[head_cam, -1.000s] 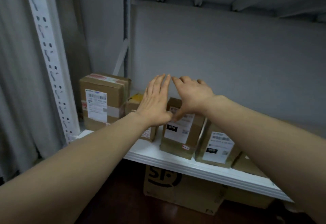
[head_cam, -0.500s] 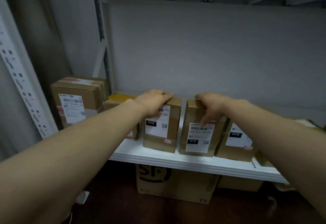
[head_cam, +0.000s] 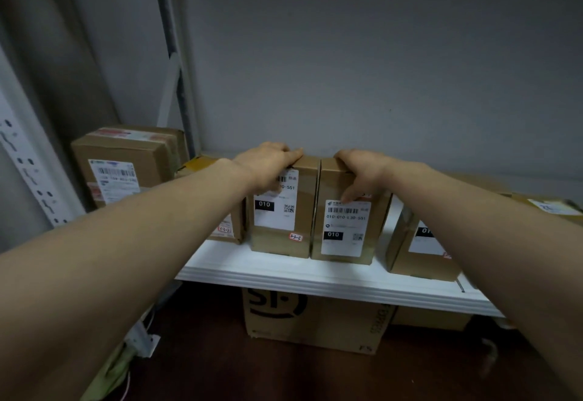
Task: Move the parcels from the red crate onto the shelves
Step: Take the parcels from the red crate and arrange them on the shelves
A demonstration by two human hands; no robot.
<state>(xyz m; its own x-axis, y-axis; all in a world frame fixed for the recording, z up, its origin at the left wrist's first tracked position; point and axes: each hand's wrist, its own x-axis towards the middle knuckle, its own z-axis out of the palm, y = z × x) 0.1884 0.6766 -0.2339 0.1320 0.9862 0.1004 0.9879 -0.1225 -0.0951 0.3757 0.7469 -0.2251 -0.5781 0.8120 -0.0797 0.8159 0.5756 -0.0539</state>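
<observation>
Two upright brown parcels with white "010" labels stand side by side, touching, on the white shelf (head_cam: 315, 277). My left hand (head_cam: 268, 164) lies over the top of the left parcel (head_cam: 280, 233), fingers curled across its upper edge. On the right parcel (head_cam: 347, 239), my right hand (head_cam: 362, 170) grips the top, with the thumb down on the front face. A third labelled parcel (head_cam: 419, 252) stands apart to the right, partly behind my right forearm. The red crate is out of view.
A large taped box (head_cam: 126, 164) sits at the shelf's left end, a smaller box with yellow tape (head_cam: 202, 164) beside it. A flat parcel (head_cam: 549, 206) lies at far right. A printed carton (head_cam: 315, 321) stands on the floor underneath. A perforated upright (head_cam: 28, 167) rises at left.
Both hands came down from above onto the tops of the two parcels. The small gap between the two parcels has closed and they now touch.
</observation>
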